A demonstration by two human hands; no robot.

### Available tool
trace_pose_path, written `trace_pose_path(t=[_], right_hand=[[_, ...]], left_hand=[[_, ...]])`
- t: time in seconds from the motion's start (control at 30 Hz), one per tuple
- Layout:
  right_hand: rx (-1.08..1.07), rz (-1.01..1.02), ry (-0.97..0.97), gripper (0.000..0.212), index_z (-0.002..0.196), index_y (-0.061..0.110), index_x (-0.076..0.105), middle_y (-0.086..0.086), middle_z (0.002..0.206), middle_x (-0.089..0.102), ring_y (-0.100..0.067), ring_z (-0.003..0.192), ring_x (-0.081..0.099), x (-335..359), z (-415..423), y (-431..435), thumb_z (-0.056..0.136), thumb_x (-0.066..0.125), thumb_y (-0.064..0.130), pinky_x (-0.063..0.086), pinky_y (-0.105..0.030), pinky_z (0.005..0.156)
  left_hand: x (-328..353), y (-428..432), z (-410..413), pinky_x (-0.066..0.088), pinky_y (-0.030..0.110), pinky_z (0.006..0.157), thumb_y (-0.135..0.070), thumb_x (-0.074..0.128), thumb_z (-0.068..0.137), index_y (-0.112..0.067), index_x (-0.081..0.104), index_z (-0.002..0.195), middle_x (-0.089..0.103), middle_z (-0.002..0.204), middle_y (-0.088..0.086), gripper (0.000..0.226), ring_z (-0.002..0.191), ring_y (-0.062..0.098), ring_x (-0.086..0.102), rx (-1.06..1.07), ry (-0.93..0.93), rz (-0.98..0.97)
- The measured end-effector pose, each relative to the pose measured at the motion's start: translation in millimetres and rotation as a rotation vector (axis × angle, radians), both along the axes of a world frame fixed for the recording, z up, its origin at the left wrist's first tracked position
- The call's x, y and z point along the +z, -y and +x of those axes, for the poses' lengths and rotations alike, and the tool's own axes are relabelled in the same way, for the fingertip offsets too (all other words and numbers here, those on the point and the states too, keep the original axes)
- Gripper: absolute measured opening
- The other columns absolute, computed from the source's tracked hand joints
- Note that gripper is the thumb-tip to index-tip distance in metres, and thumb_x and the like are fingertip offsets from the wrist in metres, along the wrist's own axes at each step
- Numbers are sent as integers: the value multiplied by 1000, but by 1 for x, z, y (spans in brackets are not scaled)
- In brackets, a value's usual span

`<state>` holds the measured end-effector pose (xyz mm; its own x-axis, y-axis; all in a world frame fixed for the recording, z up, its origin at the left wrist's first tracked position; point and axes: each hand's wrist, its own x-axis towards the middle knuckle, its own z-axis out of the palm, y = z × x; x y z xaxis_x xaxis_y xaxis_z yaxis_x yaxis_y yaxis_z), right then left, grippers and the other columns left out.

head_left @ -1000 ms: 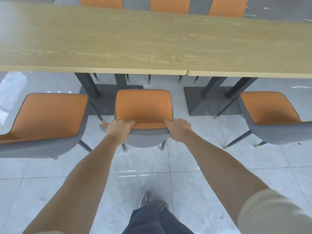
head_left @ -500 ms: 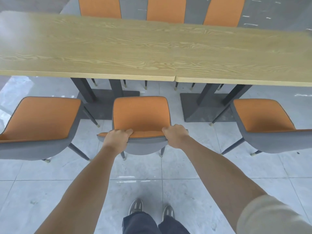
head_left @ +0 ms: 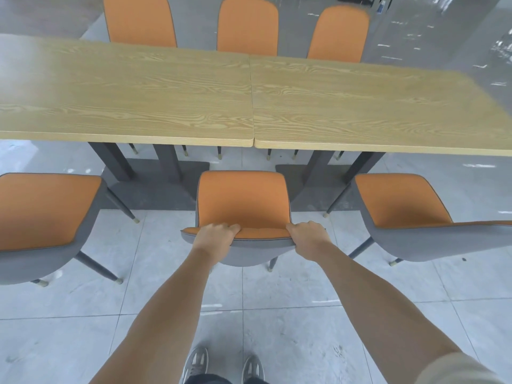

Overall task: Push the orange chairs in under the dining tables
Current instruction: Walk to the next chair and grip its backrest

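An orange chair (head_left: 242, 200) with a grey shell stands in front of me, facing two wooden dining tables (head_left: 138, 95) joined edge to edge. My left hand (head_left: 214, 236) grips the top of its backrest on the left side. My right hand (head_left: 307, 236) grips the same backrest on the right. The seat lies just short of the table's near edge, in front of the seam between the two tops. A second orange chair (head_left: 44, 212) stands to the left and a third (head_left: 401, 203) to the right, both clear of the table edge.
Three orange chair backs (head_left: 248, 26) show beyond the far side of the tables. Dark grey table pedestals (head_left: 155, 184) rest on the grey tiled floor on both sides of the middle chair. My shoes (head_left: 196, 364) are at the bottom.
The view has tilted up, so more of the table top and the far chairs shows. Both hands keep the same grip on the backrest. The chair sits slightly closer to the table.
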<state>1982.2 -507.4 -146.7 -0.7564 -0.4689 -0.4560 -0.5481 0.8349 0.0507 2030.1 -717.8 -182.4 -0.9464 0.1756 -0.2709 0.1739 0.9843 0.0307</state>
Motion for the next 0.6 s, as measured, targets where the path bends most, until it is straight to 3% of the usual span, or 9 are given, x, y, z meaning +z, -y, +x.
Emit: trace_pose_path(t=[0.13,0.3,0.43,0.5,0.6], right_hand=[[-5,-42,-32,21,90,13,31,2,62,25,-26,76,39,-4,-3,-6,85,39,-5,32,-31,63],[-13,-65,-66,21,89,13,32,2,62,25,-24,77,41,-5,-6,-3,85,40,-6,30,-31,56],[-29,-50,-89,26,101,12,47,-3,70,36,-29,85,50,-4,-2,1,84,42,-7,29,-30,56],[-40,-39,-79,31,107,11,48,-1,67,32,-28,94,56,-5,3,2,84,42,-9,28,-30,56],[-71,-50,-66,25,92,14,37,3,63,24,-29,98,56,-8,5,1,85,40,-9,26,-29,54]], left_hand=[[1,-2,-8,35,28,63,3,43,86,-14,48,122,22,59,-6,40,74,23,43,-27,10,-33],[7,2,-14,38,30,65,-1,45,88,-13,48,121,27,60,-4,35,75,25,46,-36,23,-56],[11,1,-10,45,31,73,-9,50,91,-13,48,121,40,74,1,31,94,27,61,6,35,-37],[9,-1,-4,47,32,76,-10,51,91,-14,48,121,46,80,4,31,95,28,61,25,39,-33],[8,-1,-1,48,34,78,-16,54,92,-14,48,120,62,97,9,29,95,29,61,40,44,-38]])
